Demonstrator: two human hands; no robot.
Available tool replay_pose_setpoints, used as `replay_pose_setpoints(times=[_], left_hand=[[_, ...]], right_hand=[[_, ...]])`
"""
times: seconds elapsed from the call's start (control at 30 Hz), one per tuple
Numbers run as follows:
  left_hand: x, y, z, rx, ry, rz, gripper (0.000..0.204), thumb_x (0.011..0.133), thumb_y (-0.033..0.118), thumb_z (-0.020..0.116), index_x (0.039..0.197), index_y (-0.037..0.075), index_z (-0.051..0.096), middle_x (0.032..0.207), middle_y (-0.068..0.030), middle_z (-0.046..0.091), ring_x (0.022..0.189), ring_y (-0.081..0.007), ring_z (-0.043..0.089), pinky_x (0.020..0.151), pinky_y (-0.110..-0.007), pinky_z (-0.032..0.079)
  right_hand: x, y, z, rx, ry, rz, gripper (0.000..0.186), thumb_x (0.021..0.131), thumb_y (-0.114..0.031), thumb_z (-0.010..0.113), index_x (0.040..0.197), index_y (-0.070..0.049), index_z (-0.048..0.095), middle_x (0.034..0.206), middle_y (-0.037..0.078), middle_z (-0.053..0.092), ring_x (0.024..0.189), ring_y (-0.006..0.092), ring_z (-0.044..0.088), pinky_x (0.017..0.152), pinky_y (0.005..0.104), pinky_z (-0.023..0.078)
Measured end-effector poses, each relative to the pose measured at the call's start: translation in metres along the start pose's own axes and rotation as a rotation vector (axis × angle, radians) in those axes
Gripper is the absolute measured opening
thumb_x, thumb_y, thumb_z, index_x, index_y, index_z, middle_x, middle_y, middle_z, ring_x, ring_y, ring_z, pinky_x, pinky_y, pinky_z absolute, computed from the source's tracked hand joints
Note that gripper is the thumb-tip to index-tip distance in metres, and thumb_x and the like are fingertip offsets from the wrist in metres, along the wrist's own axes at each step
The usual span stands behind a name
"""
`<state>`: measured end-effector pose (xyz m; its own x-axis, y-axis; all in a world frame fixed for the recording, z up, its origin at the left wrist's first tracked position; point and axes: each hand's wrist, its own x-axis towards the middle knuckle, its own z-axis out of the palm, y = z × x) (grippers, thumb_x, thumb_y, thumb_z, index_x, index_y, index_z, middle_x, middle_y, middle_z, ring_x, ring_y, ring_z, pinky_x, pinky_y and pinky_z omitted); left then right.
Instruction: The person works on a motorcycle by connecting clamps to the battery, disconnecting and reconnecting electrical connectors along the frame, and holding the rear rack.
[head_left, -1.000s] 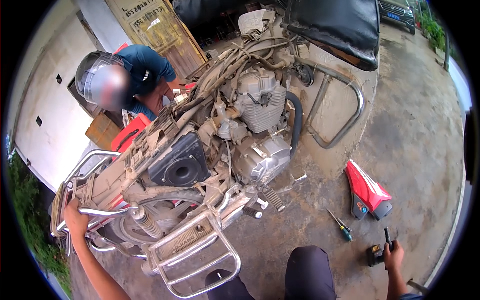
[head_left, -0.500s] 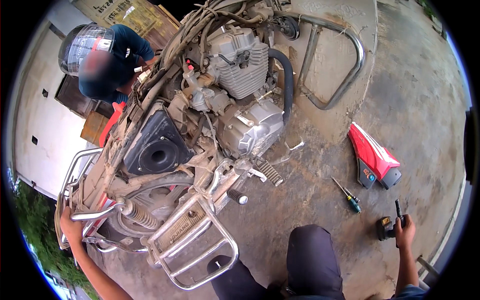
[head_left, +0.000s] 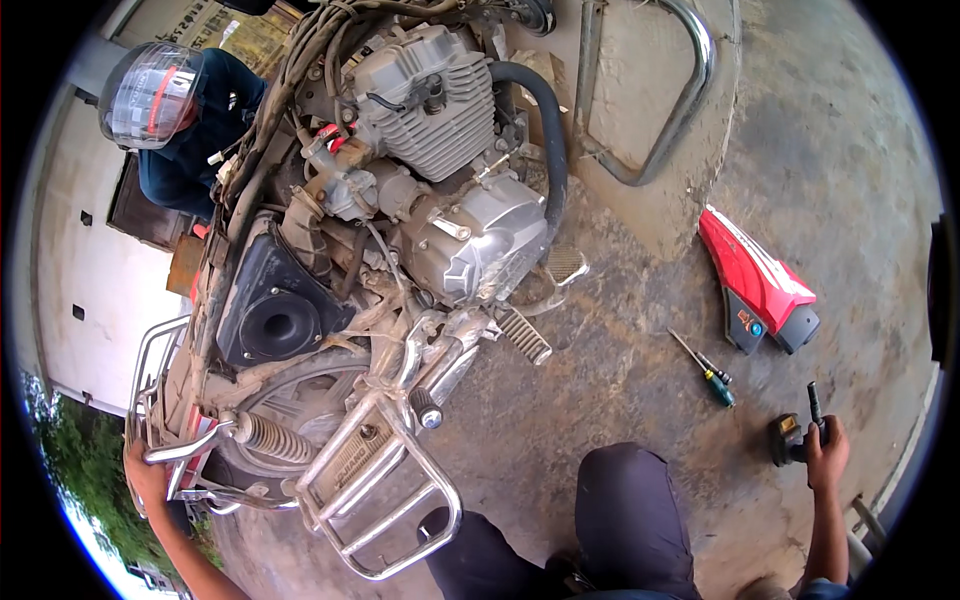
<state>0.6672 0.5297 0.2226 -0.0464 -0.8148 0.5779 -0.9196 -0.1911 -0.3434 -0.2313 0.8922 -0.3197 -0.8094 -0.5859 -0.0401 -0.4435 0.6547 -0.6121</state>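
Note:
A dusty motorcycle with its side panel off fills the left half, engine (head_left: pixel 430 100) and black air-filter box (head_left: pixel 270 315) bare. My left hand (head_left: pixel 146 478) is closed around the chrome grab rail (head_left: pixel 185 450) at its rear, the fingers partly hidden by the metal. Far to the right, my right hand (head_left: pixel 828 455) grips a dark cordless power driver (head_left: pixel 786 438) low over the floor; a long black socket (head_left: pixel 814 400) points forward from it. Beside that lies a green-handled screwdriver (head_left: pixel 718 388) with a small dark bit or socket piece (head_left: pixel 714 366) against it.
A red side panel (head_left: pixel 760 275) lies on the stained concrete floor (head_left: pixel 620 330). A chrome side rack (head_left: pixel 400 500) juts out close to my knee (head_left: pixel 630 510). Across the motorcycle crouches a person in a clear-visored helmet (head_left: pixel 150 95). A chrome crash bar (head_left: pixel 700 90) curves out at the front.
My view has shifted slightly, so the motorcycle sits further left and up. Both hands keep their holds on the rail and the driver. The other person's head has turned lower beside the frame.

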Motion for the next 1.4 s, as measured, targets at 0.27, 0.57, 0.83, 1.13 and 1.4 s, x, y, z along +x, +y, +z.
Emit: replay_pose_setpoints(times=[0.27,0.57,0.83,1.13,1.4], left_hand=[[-0.002,0.024,-0.003,-0.077,0.004,-0.002,0.015,0.075,0.002,0.060,0.087,-0.005,0.058,0.081,-0.0247,0.058,0.077,-0.0397,0.058,0.075,-0.046,0.047],[-0.004,0.034,-0.013,-0.077,-0.032,-0.020,0.013,0.073,0.000,0.056,0.076,-0.001,0.043,0.067,-0.0143,0.040,0.066,-0.0234,0.038,0.061,-0.040,0.038],[0.005,0.035,-0.020,-0.043,-0.203,-0.051,0.024,0.080,-0.001,0.056,0.099,-0.005,0.070,0.080,-0.0140,0.071,0.077,-0.0159,0.063,0.072,-0.034,0.051],[0.003,0.033,-0.017,-0.075,-0.180,-0.032,0.027,0.081,0.001,0.058,0.104,-0.004,0.072,0.084,-0.0157,0.073,0.080,-0.0162,0.066,0.074,-0.034,0.052],[0.002,0.037,-0.021,-0.011,-0.165,-0.044,0.031,0.081,-0.003,0.056,0.107,-0.005,0.072,0.084,-0.0158,0.073,0.081,-0.0175,0.067,0.076,-0.034,0.053]], right_hand=[[0.001,-0.007,-0.005,0.015,-0.039,0.095,0.020,0.091,-0.019,0.067,0.097,0.000,0.061,0.081,0.017,0.056,0.074,0.0345,0.056,0.070,0.0414,0.046],[0.001,-0.010,-0.005,-0.044,-0.028,0.019,0.021,0.092,-0.018,0.066,0.099,0.001,0.060,0.084,0.016,0.056,0.077,0.0329,0.056,0.073,0.0404,0.046],[0.000,-0.003,-0.002,0.093,-0.012,0.033,0.018,0.093,-0.014,0.064,0.100,0.001,0.059,0.084,0.014,0.053,0.076,0.0270,0.052,0.073,0.0371,0.045],[0.000,0.007,0.000,0.067,-0.038,0.042,0.018,0.096,-0.015,0.063,0.102,0.001,0.060,0.080,0.011,0.051,0.073,0.0209,0.048,0.069,0.0346,0.043],[0.001,0.006,0.001,0.028,-0.026,0.022,0.018,0.099,-0.017,0.063,0.102,0.001,0.060,0.076,0.006,0.048,0.070,0.0141,0.045,0.063,0.0319,0.040]])
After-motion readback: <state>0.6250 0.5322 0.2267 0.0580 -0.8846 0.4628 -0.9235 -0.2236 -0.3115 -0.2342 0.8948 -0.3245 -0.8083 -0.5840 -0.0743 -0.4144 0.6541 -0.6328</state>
